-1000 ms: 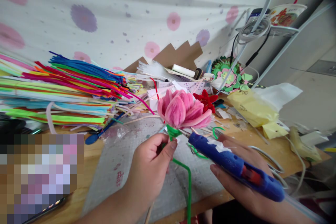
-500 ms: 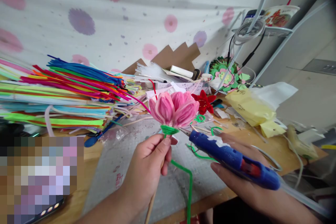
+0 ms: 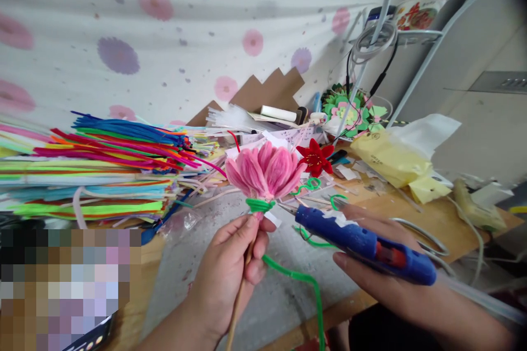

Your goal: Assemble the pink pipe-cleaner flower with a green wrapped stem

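A pink pipe-cleaner flower point(image 3: 265, 171) stands upright on a wooden stick point(image 3: 235, 312). My left hand point(image 3: 230, 263) pinches its stem just below the bloom. Green pipe cleaner point(image 3: 260, 206) is wound around the flower's base, and a long green tail point(image 3: 317, 290) hangs down past my fingers. My right hand point(image 3: 382, 247) is wrapped around a blue hot glue gun point(image 3: 362, 244), with a clear glue stick trailing from its back. The gun's metal nozzle points left, close to the green winding; whether it touches cannot be made out.
Bundles of coloured pipe cleaners point(image 3: 102, 159) are piled at the left. A red flower point(image 3: 315, 157) lies behind the pink one. The grey cutting mat point(image 3: 173, 279) covers the wooden table below. A yellow bag point(image 3: 387, 159) sits at the right, and a phone with a blurred screen lies lower left.
The view has shifted slightly. The flower has turned and tilted a little in my left hand, showing more of the stem. The green tail has swung right; the glue gun stays beside the base.
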Action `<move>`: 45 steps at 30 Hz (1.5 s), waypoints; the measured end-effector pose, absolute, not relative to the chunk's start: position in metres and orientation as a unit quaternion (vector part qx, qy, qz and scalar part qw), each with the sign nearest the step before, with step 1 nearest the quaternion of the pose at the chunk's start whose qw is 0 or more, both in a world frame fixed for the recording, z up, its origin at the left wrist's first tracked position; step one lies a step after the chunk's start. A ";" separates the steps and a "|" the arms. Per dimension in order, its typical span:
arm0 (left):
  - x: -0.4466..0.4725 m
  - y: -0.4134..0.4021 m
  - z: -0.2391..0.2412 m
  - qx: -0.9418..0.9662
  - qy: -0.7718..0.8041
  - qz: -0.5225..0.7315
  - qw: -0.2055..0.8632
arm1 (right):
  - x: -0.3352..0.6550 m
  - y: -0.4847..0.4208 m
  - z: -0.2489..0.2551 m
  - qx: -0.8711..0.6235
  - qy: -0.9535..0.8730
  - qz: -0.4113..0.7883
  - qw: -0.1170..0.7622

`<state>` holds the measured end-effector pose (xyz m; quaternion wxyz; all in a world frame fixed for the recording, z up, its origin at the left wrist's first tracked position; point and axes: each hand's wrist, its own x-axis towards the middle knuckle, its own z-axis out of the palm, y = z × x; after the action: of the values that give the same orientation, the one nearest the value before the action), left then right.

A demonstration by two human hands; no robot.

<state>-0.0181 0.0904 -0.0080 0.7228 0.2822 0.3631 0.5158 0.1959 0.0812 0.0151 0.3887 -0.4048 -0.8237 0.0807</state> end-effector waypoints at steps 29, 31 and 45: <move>-0.020 0.090 -0.015 0.533 0.517 0.497 0.449 | 0.182 0.077 0.014 -0.401 -0.810 0.063 0.424; -0.021 0.090 -0.015 0.530 0.515 0.495 0.457 | 0.182 0.077 0.014 -0.398 -0.816 0.063 0.416; -0.021 0.089 -0.014 0.520 0.519 0.490 0.469 | 0.184 0.078 0.010 -0.406 -0.810 0.037 0.421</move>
<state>-0.0209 0.0892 -0.0140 0.4690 0.5201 0.5190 0.4901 0.1839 0.0778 0.0104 0.4206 -0.4060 -0.8105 0.0368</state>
